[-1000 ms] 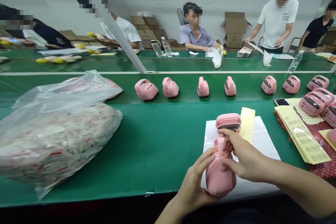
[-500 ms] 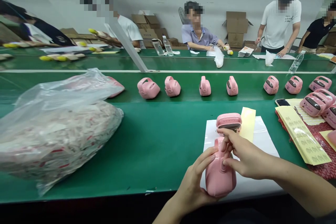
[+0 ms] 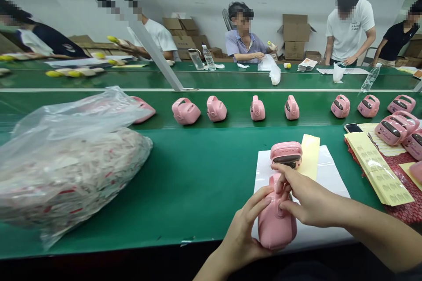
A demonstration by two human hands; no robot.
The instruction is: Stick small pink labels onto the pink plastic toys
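left hand [image 3: 246, 227] is cupped, right hand [image 3: 301, 194] curled.

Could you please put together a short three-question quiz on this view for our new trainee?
1. True or false: the left hand and the right hand both touch the nearest pink case.
2. What colour is the paper strip beside the pink case just beyond the hands? a) blue b) pale yellow c) red
3. Fill in: the large clear plastic bag lies to the ____ of both hands.

Key: 1. true; 2. b; 3. left.
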